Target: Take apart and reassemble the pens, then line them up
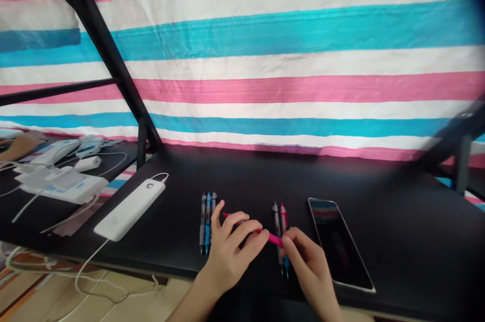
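A pink pen (275, 239) is held between my two hands just above the black desk. My left hand (231, 248) has its thumb and fingers closed about the pen's middle, with the little finger raised. Its red tip shows past those fingers, and the stretch between is partly hidden. With thumb and forefinger my right hand (309, 260) pinches the pink end. Left of my left hand lie several pens side by side, one of them a blue pen (207, 221). Under and behind the pink pen, a grey pen (277, 218) and a red pen (284, 215) lie together.
A phone (341, 243) lies dark-screened right of my right hand. On the left are a white power bank (131, 208) with a cable and a power strip (64, 185). Another person's hand (26, 144) is at far left. A striped sheet (265, 89) hangs behind the desk (409, 221).
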{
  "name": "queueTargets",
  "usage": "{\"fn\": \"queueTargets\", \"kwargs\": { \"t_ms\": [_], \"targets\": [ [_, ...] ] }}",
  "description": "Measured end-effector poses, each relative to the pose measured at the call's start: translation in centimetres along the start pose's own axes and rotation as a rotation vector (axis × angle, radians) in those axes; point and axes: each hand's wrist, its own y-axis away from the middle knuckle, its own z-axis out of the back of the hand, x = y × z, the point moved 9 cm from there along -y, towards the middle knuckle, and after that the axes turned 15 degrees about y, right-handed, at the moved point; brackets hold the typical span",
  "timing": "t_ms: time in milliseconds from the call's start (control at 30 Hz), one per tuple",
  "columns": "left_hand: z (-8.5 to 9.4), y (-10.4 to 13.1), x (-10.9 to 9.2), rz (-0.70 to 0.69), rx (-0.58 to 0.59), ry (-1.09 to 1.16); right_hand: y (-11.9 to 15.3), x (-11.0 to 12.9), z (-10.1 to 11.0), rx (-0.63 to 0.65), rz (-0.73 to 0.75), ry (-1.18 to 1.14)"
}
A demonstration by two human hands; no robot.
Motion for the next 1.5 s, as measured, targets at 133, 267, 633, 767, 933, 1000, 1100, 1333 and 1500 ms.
{"fn": "queueTargets", "kwargs": {
  "t_ms": [133,267,633,767,933,1000,1100,1333,1500],
  "targets": [
    [0.2,0.7,0.9,0.069,-0.065,0.097,-0.1,-0.1,0.4,-0.046,-0.009,0.009],
    [0.1,2.7,3.4,0.370,-0.241,0.414,-0.2,-0.4,1.4,-0.145,-0.026,-0.018],
    [-3.7,8.4,7.1,1.113,-0.692,1.186,-0.4,0.2,1.1,-0.072,-0.001,-0.050],
    [-3.5,8.2,7.4,1.123,-0.748,1.216,-0.4,0.3,0.6,-0.017,0.014,-0.024],
    [-3.4,8.2,7.5,1.114,-0.787,1.232,-0.4,-0.1,0.3,-0.005,-0.004,-0.013],
    [-3.6,8.4,7.6,1.145,-0.788,1.242,-0.3,-0.7,0.3,-0.018,-0.027,-0.021],
    [-3.6,8.5,7.5,1.185,-0.779,1.225,-0.1,-1.7,0.4,-0.063,-0.078,-0.083],
    [-3.2,8.6,7.5,1.218,-0.861,1.197,-0.3,-1.5,0.0,-0.033,-0.047,-0.119],
    [-3.3,8.6,7.6,1.221,-0.865,1.216,-0.4,-1.2,0.1,0.006,-0.024,-0.067]
  ]
}}
